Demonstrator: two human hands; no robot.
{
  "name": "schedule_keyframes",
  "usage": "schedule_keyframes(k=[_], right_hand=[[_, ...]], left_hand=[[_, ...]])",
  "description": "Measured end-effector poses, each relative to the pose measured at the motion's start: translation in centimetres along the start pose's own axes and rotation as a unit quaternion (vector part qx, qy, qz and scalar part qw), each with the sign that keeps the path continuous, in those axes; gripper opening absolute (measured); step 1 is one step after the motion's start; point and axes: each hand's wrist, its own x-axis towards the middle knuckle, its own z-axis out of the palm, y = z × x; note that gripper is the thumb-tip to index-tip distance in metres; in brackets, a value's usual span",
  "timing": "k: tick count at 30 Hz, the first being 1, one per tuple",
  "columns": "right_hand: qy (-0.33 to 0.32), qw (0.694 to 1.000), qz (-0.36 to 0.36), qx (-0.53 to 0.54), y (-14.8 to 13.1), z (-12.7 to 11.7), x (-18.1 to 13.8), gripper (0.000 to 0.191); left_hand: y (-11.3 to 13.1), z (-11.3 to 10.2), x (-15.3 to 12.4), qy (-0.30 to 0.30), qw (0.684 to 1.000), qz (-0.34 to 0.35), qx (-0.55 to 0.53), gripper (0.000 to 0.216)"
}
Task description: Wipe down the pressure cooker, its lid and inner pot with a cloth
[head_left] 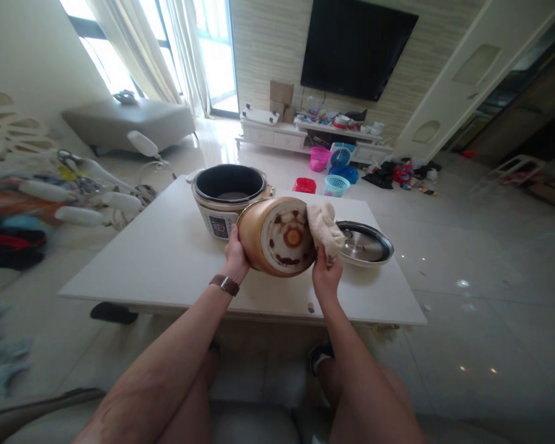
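Fingers of the left hand (235,254) grip the rim of a pot (277,236) tipped on its side above the bench (166,259), scorched base facing the person, while the right hand (326,274) presses a cloth (324,227) against the base's right edge.

gold pot (277,237) | tipped sideways, stained base toward camera | beige cloth (324,227) against base

Head camera; looks forward and down; close over table (166,259).
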Motion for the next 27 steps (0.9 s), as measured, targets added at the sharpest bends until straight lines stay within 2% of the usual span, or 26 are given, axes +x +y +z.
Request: schedule_keyframes(k=[3,6,8,15,21,27], right_hand=[[0.094,0.971,0.195,0.105,0.8,0.2,1.3,0.053],[0.128,0.930,0.289,0.186,1.2,-0.2,2.5,0.048],[0.141,0.924,0.294,0.201,1.3,-0.6,3.1,0.046],[0.184,0.942,0.219,0.173,0.6,-1.4,4.0,0.050],[0.181,0.952,0.183,0.164,0.5,-1.5,3.9,0.053],[0.188,0.941,0.208,0.188,0.4,-1.7,4.2,0.049]], left_hand=[[1.0,0.1,-0.1,0.060,0.997,0.039,-0.005,0.050],[2.0,0.2,-0.4,0.038,0.994,0.093,0.048,0.054],[2.6,0.1,-0.6,0.009,0.988,0.120,0.094,0.058],[2.9,-0.3,-1.6,-0.073,0.938,0.213,0.263,0.073],[2.0,0.2,-2.0,-0.093,0.925,0.229,0.289,0.073],[1.8,0.1,-1.9,-0.096,0.916,0.246,0.302,0.073]])
